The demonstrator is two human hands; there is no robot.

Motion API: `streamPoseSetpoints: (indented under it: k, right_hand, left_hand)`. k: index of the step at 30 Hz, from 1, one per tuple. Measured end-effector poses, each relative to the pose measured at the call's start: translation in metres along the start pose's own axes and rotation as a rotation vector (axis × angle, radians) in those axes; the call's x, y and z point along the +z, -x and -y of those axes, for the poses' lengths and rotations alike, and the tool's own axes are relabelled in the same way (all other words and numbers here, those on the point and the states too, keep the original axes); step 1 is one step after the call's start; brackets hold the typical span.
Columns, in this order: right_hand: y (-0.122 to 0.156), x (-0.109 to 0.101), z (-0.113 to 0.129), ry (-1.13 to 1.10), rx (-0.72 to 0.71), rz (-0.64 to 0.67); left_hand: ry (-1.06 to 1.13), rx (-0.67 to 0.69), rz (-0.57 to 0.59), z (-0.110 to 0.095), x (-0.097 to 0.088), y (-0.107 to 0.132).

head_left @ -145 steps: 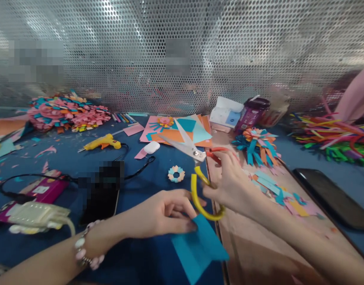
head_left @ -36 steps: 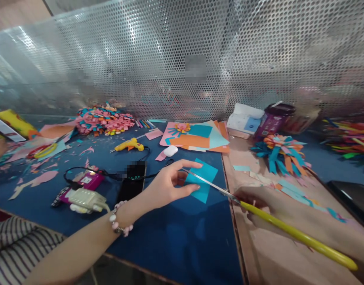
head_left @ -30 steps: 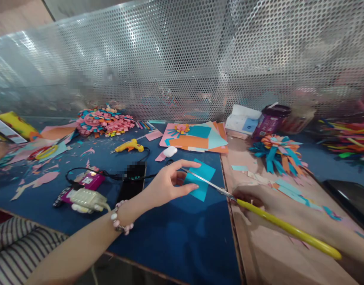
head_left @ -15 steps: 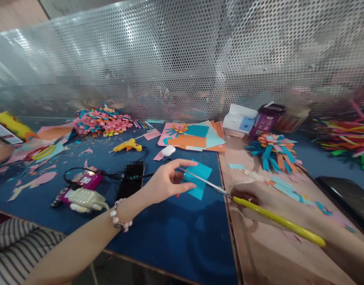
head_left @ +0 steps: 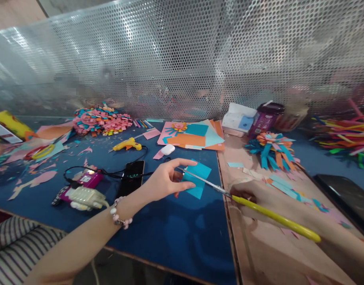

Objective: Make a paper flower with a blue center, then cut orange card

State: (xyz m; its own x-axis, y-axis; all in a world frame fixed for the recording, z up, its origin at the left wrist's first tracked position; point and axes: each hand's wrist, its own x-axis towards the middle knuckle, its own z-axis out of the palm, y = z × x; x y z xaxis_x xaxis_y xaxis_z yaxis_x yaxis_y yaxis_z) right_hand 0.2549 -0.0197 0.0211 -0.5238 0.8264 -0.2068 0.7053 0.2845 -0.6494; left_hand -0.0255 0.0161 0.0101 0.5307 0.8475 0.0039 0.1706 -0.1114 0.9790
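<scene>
This is a paper-craft workshop: a blue table (head_left: 182, 229) stands against a perforated metal screen (head_left: 182, 59), with a heap of paper flowers (head_left: 101, 120) and a stack of coloured sheets (head_left: 193, 136) at the screen's foot, a glue gun (head_left: 126, 145) just in front of them, paper scraps (head_left: 36, 180) scattered about, and scissors (head_left: 259, 208) at a blue paper square (head_left: 199, 174) farther from the screen.

A teal paper square (head_left: 198, 178) is held above the blue table (head_left: 182, 233) by the left hand (head_left: 165, 180). Yellow-handled scissors (head_left: 247, 204) are gripped by the right hand (head_left: 253, 198), blades laid across the paper. A phone (head_left: 132, 177) and glue gun (head_left: 126, 145) are seen left.
</scene>
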Motion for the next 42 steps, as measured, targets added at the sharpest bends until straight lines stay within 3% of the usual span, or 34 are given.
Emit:
streamPoseSetpoints:
  k: [20, 31, 34, 37, 42]
  right_hand:
    - [0.001, -0.001, 0.012, 0.052, 0.092, -0.004]
    - [-0.001, 0.001, 0.003, 0.144, 0.131, -0.026]
    - [-0.002, -0.003, -0.001, 0.212, 0.166, -0.077]
    - [-0.011, -0.003, -0.012, 0.344, 0.25, -0.21]
    - [-0.037, 0.003, -0.041, 0.547, 0.473, -0.351]
  left_hand:
    - [-0.029, -0.013, 0.016, 0.004, -0.001, -0.002]
    - [-0.058, -0.022, 0.0, 0.003, -0.006, -0.006]
    - [-0.109, 0.02, -0.099, 0.001, -0.013, -0.008]
    - [-0.186, 0.018, -0.182, 0.0, -0.023, -0.012]
    - [-0.519, -0.071, -0.261, 0.009, -0.043, -0.022]
